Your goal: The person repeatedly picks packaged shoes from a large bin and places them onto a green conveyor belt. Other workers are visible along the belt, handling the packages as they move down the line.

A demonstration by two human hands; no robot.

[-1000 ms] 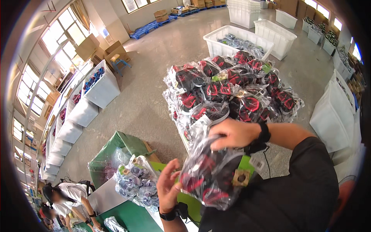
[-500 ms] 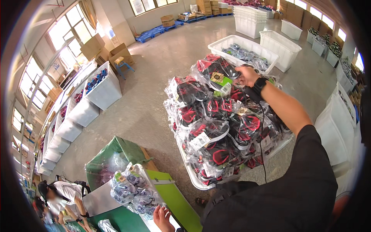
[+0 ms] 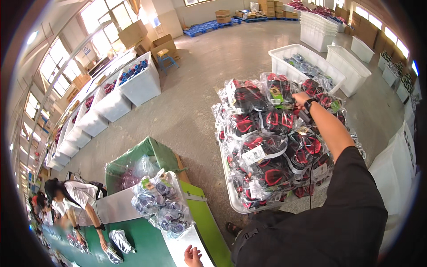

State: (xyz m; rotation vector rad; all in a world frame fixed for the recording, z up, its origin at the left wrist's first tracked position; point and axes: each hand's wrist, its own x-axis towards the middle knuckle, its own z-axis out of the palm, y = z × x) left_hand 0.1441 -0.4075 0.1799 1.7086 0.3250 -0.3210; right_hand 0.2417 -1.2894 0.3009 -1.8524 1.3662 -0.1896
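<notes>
At the far side of a heaped pile, my right hand (image 3: 301, 100) has its fingers curled on the edge of a clear plastic bag of black-and-red shoe-like goods (image 3: 276, 85) with a green tag. Several similar bags (image 3: 272, 177) fill the white tub (image 3: 235, 205) below. A dark watch sits on my right wrist, and a black cable (image 3: 310, 178) hangs below it. My left hand (image 3: 192, 256) is low at the front, holding nothing, its fingers loosely bent and apart. Beyond it, clear bags of bluish-grey goods (image 3: 162, 204) lie on the end of the green-topped table (image 3: 147, 242).
A green-lined bin (image 3: 149, 149) stands behind the table. At the left, a co-worker (image 3: 80, 200) reaches over wrapped items (image 3: 121, 241). White tubs (image 3: 142, 86) line the left side; another tub (image 3: 284, 71) of bagged goods stands beyond the pile. Blue pallets (image 3: 209, 27) lie farther back.
My right hand has lowered the green-tagged bag onto the pile's far side. The view has turned left, showing more of the table and co-worker. My left hand is farther from the bluish-grey bags.
</notes>
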